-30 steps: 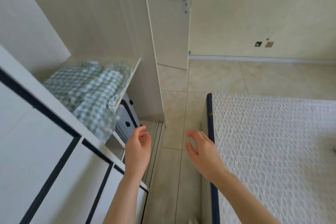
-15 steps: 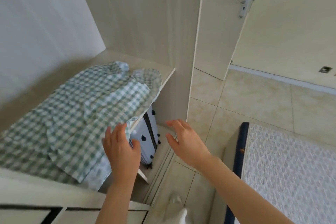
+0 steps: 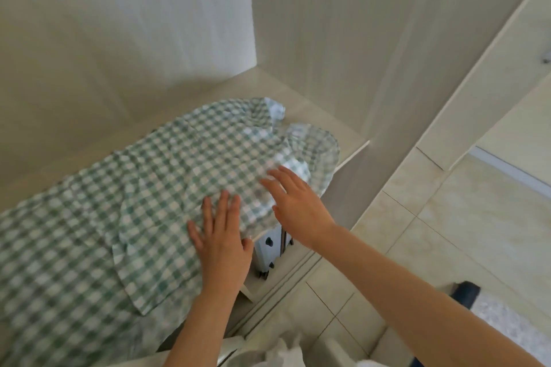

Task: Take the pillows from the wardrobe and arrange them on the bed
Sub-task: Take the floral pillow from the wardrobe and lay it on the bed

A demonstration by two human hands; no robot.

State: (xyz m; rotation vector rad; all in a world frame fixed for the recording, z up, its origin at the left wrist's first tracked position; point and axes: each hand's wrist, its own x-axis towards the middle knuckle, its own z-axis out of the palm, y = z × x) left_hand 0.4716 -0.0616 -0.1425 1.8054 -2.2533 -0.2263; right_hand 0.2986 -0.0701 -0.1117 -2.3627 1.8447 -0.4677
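a: where are the pillows?

b: they lie on the wardrobe shelf (image 3: 343, 128). the top pillow (image 3: 179, 164) sits near the front edge of the shelf, on a second checked pillow (image 3: 50, 262) that runs off to the left of the shelf.

a: what are the hands doing?

b: the left hand (image 3: 222, 243) lies flat on the top pillow at the front edge of the shelf. its fingers are straight and a little apart. the right hand (image 3: 298, 205) is over the pillow's corner close to the shelf's right end. its fingers are spread wide and hold nothing. i cannot tell if it touches the cloth.

a: how should they pick it up?

b: i think each hand should slide under a side and lift together, so the soft pillow does not flop or drag the one below off the shelf.

a: what does it feel like?

b: it looks squashy and puffy. the cover is thin cloth with green and white squares, and it is wrinkly with a loose floppy edge. the shelf looks hard, smooth and pale. under the shelf stands a pale suitcase (image 3: 269, 250) with dark spots.
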